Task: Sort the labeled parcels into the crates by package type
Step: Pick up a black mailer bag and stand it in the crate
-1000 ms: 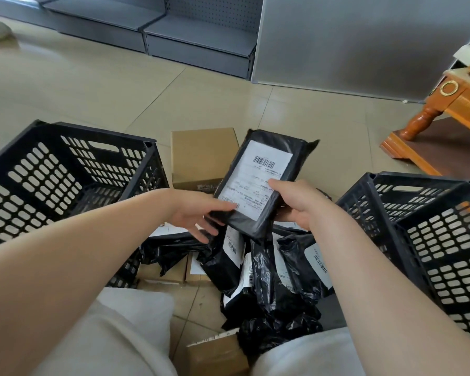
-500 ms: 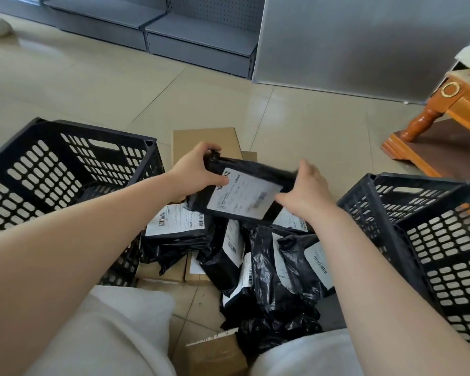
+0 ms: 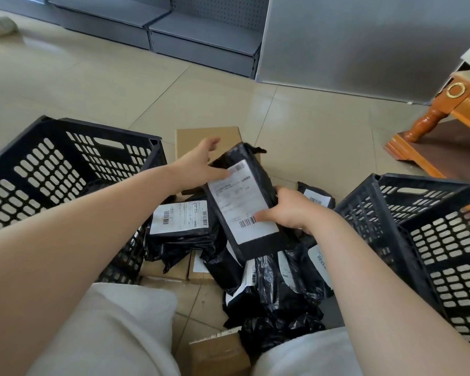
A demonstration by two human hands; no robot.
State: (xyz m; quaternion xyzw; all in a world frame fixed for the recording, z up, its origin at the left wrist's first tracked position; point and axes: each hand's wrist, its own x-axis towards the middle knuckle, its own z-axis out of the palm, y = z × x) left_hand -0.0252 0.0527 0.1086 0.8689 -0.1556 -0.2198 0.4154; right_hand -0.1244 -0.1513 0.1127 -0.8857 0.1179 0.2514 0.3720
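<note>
At the bottom centre of the frame a small brown cardboard box (image 3: 219, 354) is lying on the beige tiled floor (image 3: 92, 85) between the person's knees, just below a heap of crumpled black plastic mailer bags with white labels (image 3: 277, 289). Above that heap, at the middle of the frame, the flat black plastic parcel with a white shipping label (image 3: 246, 204) is being held clear of the pile, tilted with its label up. The right hand (image 3: 288, 211) is gripping its lower right edge, thumb lying on the label and the fingers curled underneath. The left hand (image 3: 201, 165) is touching the upper left edge with its thumb, its fingers spread out straight and holding nothing.

The parcel is looking light and fairly flat, keeping its shape, so probably stiffer than the slack bags below; the glossy film is likely slippery, so pinching across a firm edge rather than the loose flap at its top seems safest.

Further out, a black perforated plastic crate (image 3: 65, 169) is standing at the left and another black perforated plastic crate (image 3: 429, 223) at the right, with a flat brown cardboard box (image 3: 198, 135) lying beyond the hands.
</note>
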